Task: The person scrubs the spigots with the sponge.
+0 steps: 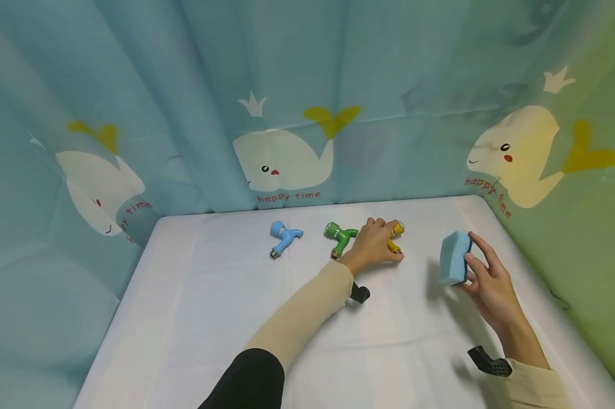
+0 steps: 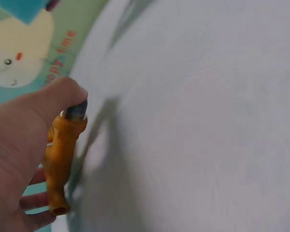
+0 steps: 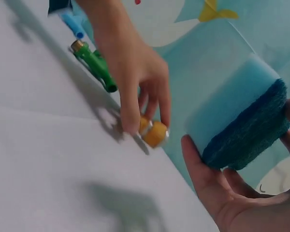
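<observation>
My left hand [image 1: 372, 243] grips a small yellow faucet [image 1: 397, 229] at the back of the table. In the left wrist view the thumb presses the metal threaded end of this yellow faucet [image 2: 62, 154], while the other fingers reach behind its body. Off to the right, my right hand [image 1: 493, 288] holds a light blue sponge [image 1: 453, 258] above the table by its edges. The sponge's dark blue scouring side [image 3: 249, 128] shows in the right wrist view. Just left of my left hand lies a green faucet [image 1: 343, 238], and farther left a blue faucet [image 1: 285, 238].
A white cloth [image 1: 225, 307] covers the table. Behind and beside it hangs a blue-green curtain [image 1: 389, 85] printed with whales, close to the back and right edges. A black wrist camera mount [image 1: 360, 293] juts from the left sleeve, another [image 1: 490, 362] from the right.
</observation>
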{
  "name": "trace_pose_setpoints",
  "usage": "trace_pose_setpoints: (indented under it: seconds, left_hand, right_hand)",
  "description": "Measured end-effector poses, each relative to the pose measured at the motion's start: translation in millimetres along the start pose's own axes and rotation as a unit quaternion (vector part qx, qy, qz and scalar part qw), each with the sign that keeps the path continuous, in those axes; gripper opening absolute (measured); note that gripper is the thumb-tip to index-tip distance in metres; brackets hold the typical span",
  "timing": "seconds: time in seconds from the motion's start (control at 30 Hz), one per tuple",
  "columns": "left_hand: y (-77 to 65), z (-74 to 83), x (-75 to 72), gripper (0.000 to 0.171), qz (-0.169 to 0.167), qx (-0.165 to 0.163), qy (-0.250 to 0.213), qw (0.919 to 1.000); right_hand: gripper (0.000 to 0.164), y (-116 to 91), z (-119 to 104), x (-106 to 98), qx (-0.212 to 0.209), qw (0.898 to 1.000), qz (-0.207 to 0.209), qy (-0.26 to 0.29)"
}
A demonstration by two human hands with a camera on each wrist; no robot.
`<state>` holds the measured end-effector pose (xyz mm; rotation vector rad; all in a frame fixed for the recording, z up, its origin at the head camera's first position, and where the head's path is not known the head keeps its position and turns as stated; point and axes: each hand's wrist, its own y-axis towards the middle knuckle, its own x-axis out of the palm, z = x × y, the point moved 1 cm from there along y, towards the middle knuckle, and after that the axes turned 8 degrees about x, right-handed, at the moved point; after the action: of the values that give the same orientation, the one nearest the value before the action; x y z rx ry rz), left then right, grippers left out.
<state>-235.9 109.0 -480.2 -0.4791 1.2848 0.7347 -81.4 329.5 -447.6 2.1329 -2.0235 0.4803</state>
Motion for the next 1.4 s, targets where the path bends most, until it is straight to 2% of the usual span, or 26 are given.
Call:
trace_pose_setpoints:
  seconds: [0.17, 0.27, 0.33, 0.4, 0.5, 0.57, 0.63, 0.7, 0.77, 0.9, 0.97, 1.07, 1.23, 1.3, 1.33, 1.37, 1.4]
  left_hand:
    - [13.4, 2.9, 10.2, 0.08, 0.012, 0.0, 0.011, 0.9999]
    - [17.0, 4.8, 8.2, 0.08, 0.013, 0.012, 0.003, 0.9998]
    - [14.2, 2.6, 1.5, 0.084, 0.01, 0.013, 0.003, 0.9999]
    - [7.7, -5.6, -7.7, 0.084, 0.019, 0.004, 0.016, 0.9997]
    - [-14.0, -26.2, -25.8, 0.09, 0.017, -0.042, 0.053, 0.9976]
    - [-30.5, -39.5, -35.8, 0.094, -0.004, -0.066, 0.073, 0.9951]
    - [-48.3, -51.0, -43.9, 0.102, -0.04, -0.077, 0.074, 0.9935]
    - [-65.0, -61.9, -50.6, 0.107, -0.077, -0.074, 0.048, 0.9931]
    - [-77.8, -72.1, -55.2, 0.108, -0.099, -0.062, 0.014, 0.9931]
    - [-90.5, -88.9, -57.5, 0.103, -0.108, -0.036, -0.066, 0.9913]
    - [-90.6, -93.9, -55.5, 0.101, -0.103, -0.027, -0.087, 0.9905]
    - [-88.6, -100.9, -50.4, 0.099, -0.09, -0.019, -0.096, 0.9911]
    - [-86.4, -109.0, -44.6, 0.094, -0.034, -0.008, -0.142, 0.9892]
    - [-91.1, -111.0, -45.1, 0.092, -0.008, -0.014, -0.184, 0.9829]
    - [-95.2, -110.9, -46.3, 0.092, 0.002, -0.024, -0.219, 0.9754]
    - [-100.1, -110.5, -47.9, 0.091, 0.012, -0.036, -0.267, 0.9628]
    - [-105.3, -109.5, -50.0, 0.089, 0.022, -0.047, -0.325, 0.9444]
  right_hand:
    - [0.059, -2, 5, 2, -0.006, 0.997, -0.046, 0.066]
    - [0.062, -4, 5, 3, -0.017, 0.995, -0.066, 0.074]
    - [0.065, -6, 5, 3, -0.016, 0.996, -0.069, 0.061]
    - [0.068, -9, 4, 2, -0.013, 0.997, -0.065, 0.039]
    - [0.07, -14, 8, 0, -0.003, 0.999, -0.054, -0.005]
    - [0.07, -18, 10, -3, 0.002, 0.999, -0.047, -0.026]
    - [0.07, -22, 13, -5, 0.006, 0.998, -0.042, -0.037]
    - [0.07, -23, 15, -6, 0.01, 0.998, -0.043, -0.036]
    - [0.069, -23, 16, -5, 0.012, 0.998, -0.044, -0.036]
    - [0.069, -21, 19, -1, 0.023, 0.997, -0.039, -0.055]
    - [0.069, -20, 19, 0, 0.03, 0.997, -0.036, -0.068]
    - [0.07, -19, 20, 2, 0.039, 0.995, -0.038, -0.079]
    - [0.069, -19, 19, 6, 0.052, 0.994, -0.041, -0.083]
    - [0.069, -16, 18, 10, 0.061, 0.993, -0.044, -0.089]
    - [0.069, -14, 17, 13, 0.064, 0.992, -0.046, -0.094]
    - [0.069, -12, 16, 15, 0.068, 0.992, -0.047, -0.099]
    - [0.069, -10, 15, 18, 0.069, 0.991, -0.048, -0.101]
